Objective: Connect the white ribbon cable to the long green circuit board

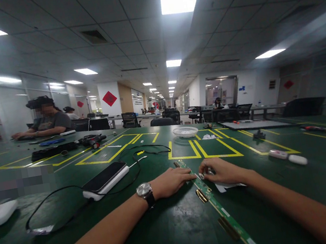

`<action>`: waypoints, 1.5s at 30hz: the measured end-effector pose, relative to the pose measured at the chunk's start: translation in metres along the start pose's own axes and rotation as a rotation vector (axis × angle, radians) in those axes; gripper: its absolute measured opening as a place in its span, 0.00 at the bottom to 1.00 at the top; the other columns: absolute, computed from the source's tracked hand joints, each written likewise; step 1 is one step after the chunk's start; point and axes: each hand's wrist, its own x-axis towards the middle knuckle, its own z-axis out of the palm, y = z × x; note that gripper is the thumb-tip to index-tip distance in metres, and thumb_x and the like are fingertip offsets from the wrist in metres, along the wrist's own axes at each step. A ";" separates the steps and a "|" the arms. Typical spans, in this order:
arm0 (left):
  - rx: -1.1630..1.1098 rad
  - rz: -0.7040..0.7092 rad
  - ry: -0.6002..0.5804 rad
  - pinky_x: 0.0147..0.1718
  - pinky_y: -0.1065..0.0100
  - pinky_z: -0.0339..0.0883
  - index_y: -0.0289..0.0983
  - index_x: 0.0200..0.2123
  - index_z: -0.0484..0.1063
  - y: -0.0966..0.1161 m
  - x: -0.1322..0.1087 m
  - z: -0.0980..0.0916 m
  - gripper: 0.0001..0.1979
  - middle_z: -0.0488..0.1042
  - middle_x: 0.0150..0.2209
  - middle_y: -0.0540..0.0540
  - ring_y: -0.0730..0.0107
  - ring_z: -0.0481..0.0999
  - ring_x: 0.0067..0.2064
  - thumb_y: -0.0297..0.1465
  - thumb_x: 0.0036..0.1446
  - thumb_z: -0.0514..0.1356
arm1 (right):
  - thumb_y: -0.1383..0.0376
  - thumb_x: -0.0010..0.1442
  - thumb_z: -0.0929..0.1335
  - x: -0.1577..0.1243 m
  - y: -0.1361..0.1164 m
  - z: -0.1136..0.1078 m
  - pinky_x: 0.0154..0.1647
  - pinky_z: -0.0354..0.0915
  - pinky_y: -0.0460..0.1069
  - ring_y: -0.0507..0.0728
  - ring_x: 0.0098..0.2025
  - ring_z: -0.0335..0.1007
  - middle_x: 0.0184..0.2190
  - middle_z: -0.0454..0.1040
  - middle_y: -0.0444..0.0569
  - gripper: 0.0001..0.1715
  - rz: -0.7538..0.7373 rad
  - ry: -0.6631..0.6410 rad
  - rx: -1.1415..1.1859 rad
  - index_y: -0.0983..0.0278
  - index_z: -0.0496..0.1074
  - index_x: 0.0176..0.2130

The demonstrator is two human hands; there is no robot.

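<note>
A long, narrow green circuit board (216,204) lies aslant on the table, running from between my hands to the front edge. Gold-coloured flexible tabs (201,196) stick out along its left side. My left hand (173,180), with a watch on the wrist, rests with its fingers stretched out on the far part of the board. Across from it, my right hand (219,171) has thumb and fingers pinched together close to the board's surface. A small whitish bit shows at those fingertips, too small to name. White paper (224,187) lies partly beneath the right hand.
Left of my arm, a phone (106,176) rests on a white block with a black cable. A white round basket (185,131) stands farther back. To the right are a white oval case (297,159) and a screwdriver (317,128). Another person (51,119) sits at the left.
</note>
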 end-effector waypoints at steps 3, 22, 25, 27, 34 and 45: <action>-0.016 0.002 -0.002 0.56 0.59 0.62 0.46 0.64 0.61 0.000 0.000 0.000 0.22 0.63 0.64 0.43 0.60 0.64 0.64 0.28 0.70 0.46 | 0.67 0.57 0.68 0.001 -0.002 0.002 0.39 0.64 0.48 0.55 0.37 0.70 0.37 0.76 0.46 0.10 -0.010 0.012 0.007 0.62 0.74 0.41; -0.157 -0.033 -0.063 0.59 0.52 0.58 0.49 0.64 0.60 0.001 0.003 -0.005 0.23 0.58 0.67 0.44 0.56 0.59 0.67 0.29 0.70 0.45 | 0.64 0.61 0.67 0.002 -0.003 0.003 0.42 0.64 0.48 0.56 0.38 0.72 0.36 0.77 0.47 0.08 -0.055 0.006 -0.006 0.61 0.75 0.41; -0.170 -0.032 -0.080 0.58 0.51 0.59 0.48 0.64 0.61 0.000 0.004 -0.006 0.22 0.58 0.67 0.43 0.55 0.58 0.67 0.28 0.70 0.45 | 0.64 0.62 0.67 0.002 -0.003 0.004 0.42 0.64 0.48 0.56 0.38 0.72 0.36 0.78 0.47 0.08 -0.062 0.004 -0.004 0.61 0.76 0.40; -0.178 -0.034 -0.103 0.59 0.51 0.58 0.48 0.64 0.61 -0.001 0.005 -0.007 0.22 0.57 0.67 0.44 0.55 0.58 0.67 0.28 0.70 0.45 | 0.64 0.62 0.67 0.003 -0.003 0.004 0.44 0.64 0.49 0.56 0.38 0.73 0.35 0.79 0.47 0.08 -0.069 -0.004 -0.001 0.62 0.76 0.38; -0.191 -0.038 -0.114 0.61 0.52 0.55 0.51 0.64 0.60 -0.005 0.006 -0.006 0.23 0.56 0.68 0.47 0.57 0.56 0.68 0.28 0.69 0.46 | 0.64 0.62 0.68 0.002 -0.003 0.005 0.44 0.65 0.48 0.55 0.37 0.74 0.35 0.80 0.46 0.08 -0.055 0.013 0.034 0.62 0.78 0.37; -0.256 -0.154 0.243 0.62 0.59 0.55 0.41 0.59 0.65 -0.011 0.002 0.003 0.20 0.66 0.62 0.45 0.64 0.64 0.63 0.26 0.67 0.47 | 0.77 0.53 0.61 0.010 -0.015 -0.002 0.61 0.61 0.52 0.56 0.56 0.69 0.54 0.75 0.50 0.29 -0.210 0.003 0.060 0.62 0.76 0.50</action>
